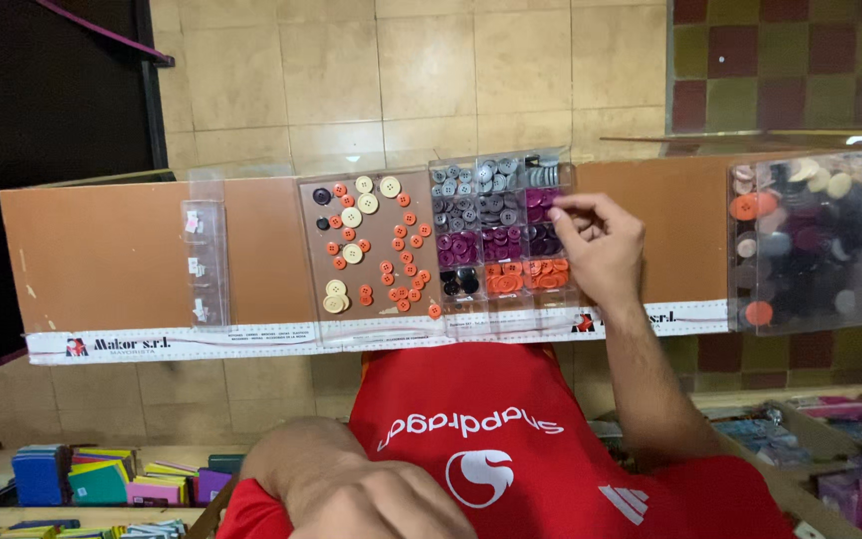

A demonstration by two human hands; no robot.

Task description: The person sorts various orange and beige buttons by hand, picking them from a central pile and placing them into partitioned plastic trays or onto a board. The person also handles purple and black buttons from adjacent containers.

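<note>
Right hand (601, 245) is over the clear compartment box (501, 235) on the bench (122, 250), fingers (563, 212) pinched narrow at the purple compartment; whether a button sits between them I cannot tell. Left hand (376, 499) is low near the body, loosely curled, holding nothing visible. Box cells already hold grey, purple, black and orange buttons, but loose orange and cream buttons (376, 245) lie unsorted beside it, so roughly half looks done.

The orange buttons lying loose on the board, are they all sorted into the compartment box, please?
No, many orange buttons lie loose on the brown board, left of the compartment box that the right hand reaches into.
</note>
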